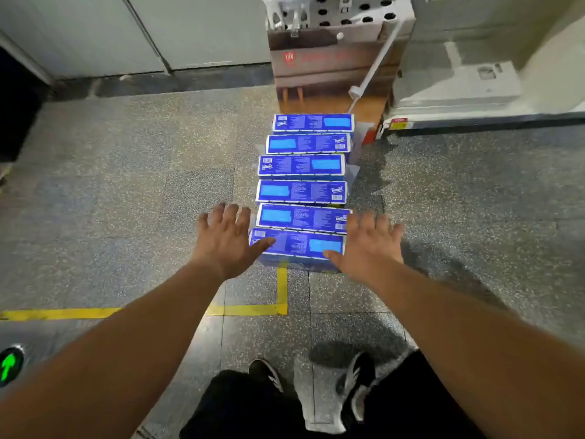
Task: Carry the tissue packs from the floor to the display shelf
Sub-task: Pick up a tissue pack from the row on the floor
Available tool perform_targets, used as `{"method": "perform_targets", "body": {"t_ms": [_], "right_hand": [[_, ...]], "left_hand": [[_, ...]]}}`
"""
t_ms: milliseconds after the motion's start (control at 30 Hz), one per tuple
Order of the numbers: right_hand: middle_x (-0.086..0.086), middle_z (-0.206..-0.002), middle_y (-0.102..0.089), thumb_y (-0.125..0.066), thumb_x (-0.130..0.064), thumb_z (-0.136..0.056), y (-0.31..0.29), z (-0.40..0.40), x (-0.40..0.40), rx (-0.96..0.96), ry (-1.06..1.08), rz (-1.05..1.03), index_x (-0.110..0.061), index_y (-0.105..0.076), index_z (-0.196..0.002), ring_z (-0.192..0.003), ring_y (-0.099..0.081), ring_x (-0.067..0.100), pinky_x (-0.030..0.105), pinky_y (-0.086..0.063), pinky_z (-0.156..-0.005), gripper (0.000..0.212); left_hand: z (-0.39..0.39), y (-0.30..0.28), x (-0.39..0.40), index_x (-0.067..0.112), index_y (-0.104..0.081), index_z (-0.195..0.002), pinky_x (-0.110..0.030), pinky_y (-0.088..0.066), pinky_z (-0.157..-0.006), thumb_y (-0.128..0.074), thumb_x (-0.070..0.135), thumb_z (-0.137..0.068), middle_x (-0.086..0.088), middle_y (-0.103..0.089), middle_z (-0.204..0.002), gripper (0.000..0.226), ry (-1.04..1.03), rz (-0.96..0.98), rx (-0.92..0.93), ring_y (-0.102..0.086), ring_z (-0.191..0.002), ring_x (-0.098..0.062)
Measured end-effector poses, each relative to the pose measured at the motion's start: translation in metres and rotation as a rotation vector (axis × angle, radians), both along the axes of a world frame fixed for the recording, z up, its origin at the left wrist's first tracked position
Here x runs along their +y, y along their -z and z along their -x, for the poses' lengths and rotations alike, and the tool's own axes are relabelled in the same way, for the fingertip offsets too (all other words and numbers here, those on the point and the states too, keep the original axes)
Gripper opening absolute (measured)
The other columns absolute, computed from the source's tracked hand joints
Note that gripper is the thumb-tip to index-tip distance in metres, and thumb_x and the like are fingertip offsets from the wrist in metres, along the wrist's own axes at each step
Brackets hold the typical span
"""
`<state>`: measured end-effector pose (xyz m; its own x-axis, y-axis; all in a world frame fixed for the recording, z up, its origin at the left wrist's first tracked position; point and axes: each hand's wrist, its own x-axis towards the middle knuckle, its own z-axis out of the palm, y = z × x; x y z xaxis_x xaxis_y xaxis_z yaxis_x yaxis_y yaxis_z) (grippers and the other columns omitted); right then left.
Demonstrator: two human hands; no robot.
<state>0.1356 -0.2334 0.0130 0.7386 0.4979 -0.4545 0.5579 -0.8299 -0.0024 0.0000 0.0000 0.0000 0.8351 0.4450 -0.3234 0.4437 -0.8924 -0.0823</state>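
Reaching down and forward with both bare arms, forearms converging from the lower corners toward the nearest tissue pack [297, 245]. Left hand [226, 239] palm-down, fingers straight and slightly fanned, thumb stretched rightward across the pack's left end. Right hand [367, 240] mirrored, palm-down, fingers spread and pointing away, thumb angled leftward over the pack's near right corner. Neither hand curled round anything; cannot tell whether the thumbs actually touch the wrapper or only overlap it in view. Wrists level, elbows out of frame, both arms nearly straight.

Lying on the speckled floor [126, 191]: six blue packs in a single row running away from the feet, long sides side by side, alternate ones turned end for end. Next in the row, second pack [302, 217], just beyond the fingertips; then third pack [300, 191], fourth pack [300, 166], fifth pack [308, 143] and farthest pack [313, 122], the last against the foot of a brown cardboard box [329, 74]. Leaning across that box, a white pole [376, 64].

Running under the nearest pack's front edge, yellow floor tape [281, 289] that turns a corner toward the left. At the bottom, black trousers and dark striped shoes [357, 381]. At the lower left edge, a lit green arrow [8, 365].
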Motion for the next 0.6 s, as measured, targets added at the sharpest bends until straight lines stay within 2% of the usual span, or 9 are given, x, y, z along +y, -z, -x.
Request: {"method": "perform_targets", "body": {"t_ms": [133,300,367,500,600], "right_hand": [[0.015,-0.159,-0.026,-0.039,-0.08,-0.087,0.089,0.008,0.025,-0.002,-0.01,0.033,-0.02,-0.018,-0.155,-0.147,-0.021,0.041,0.069,-0.016,-0.115,0.093],[0.012,-0.166,-0.013,-0.039,-0.079,-0.089,0.239,0.002,0.053,0.014,0.007,0.034,-0.015,-0.01,-0.159,-0.152,-0.011,0.038,0.066,-0.014,-0.118,0.1],[0.011,-0.167,-0.009,-0.041,-0.079,-0.088,0.294,-0.003,0.057,-0.002,0.022,0.012,-0.013,-0.007,-0.16,-0.153,-0.008,0.035,0.065,-0.013,-0.119,0.103],[0.012,-0.169,-0.004,-0.046,-0.077,-0.087,0.378,-0.01,0.056,-0.01,0.039,0.006,-0.011,-0.003,-0.16,-0.154,-0.006,0.032,0.06,-0.014,-0.121,0.107],[0.015,-0.166,-0.011,-0.051,-0.078,-0.084,0.41,-0.002,0.056,-0.061,0.045,-0.016,-0.01,-0.005,-0.159,-0.151,-0.013,0.035,0.059,-0.02,-0.119,0.111]], "left_hand": [[-0.007,0.09,0.028,0.019,-0.016,-0.159,-0.062,-0.007,-0.12,-0.008,0.088,-0.083,-0.011,-0.014,-0.167,0.102,0.069,0.003,0.041,-0.003,-0.154,-0.034],[-0.022,0.252,0.05,0.021,0.004,-0.161,-0.065,0.002,-0.119,0.004,0.093,-0.074,-0.005,0.014,-0.168,0.113,0.124,0.028,0.078,0.02,-0.152,-0.032],[-0.027,0.31,0.056,0.023,0.01,-0.16,-0.066,0.004,-0.119,0.0,0.094,-0.073,-0.001,0.022,-0.166,0.113,0.121,0.03,0.077,0.023,-0.151,-0.032],[-0.03,0.399,0.062,0.024,0.016,-0.159,-0.068,0.006,-0.117,-0.006,0.098,-0.071,0.002,0.026,-0.165,0.117,0.098,0.056,0.045,0.022,-0.152,-0.031],[-0.025,0.432,0.063,0.023,0.014,-0.16,-0.066,0.001,-0.118,-0.009,0.101,-0.067,0.001,0.021,-0.167,0.123,0.068,0.059,-0.052,0.017,-0.153,-0.03]]}}
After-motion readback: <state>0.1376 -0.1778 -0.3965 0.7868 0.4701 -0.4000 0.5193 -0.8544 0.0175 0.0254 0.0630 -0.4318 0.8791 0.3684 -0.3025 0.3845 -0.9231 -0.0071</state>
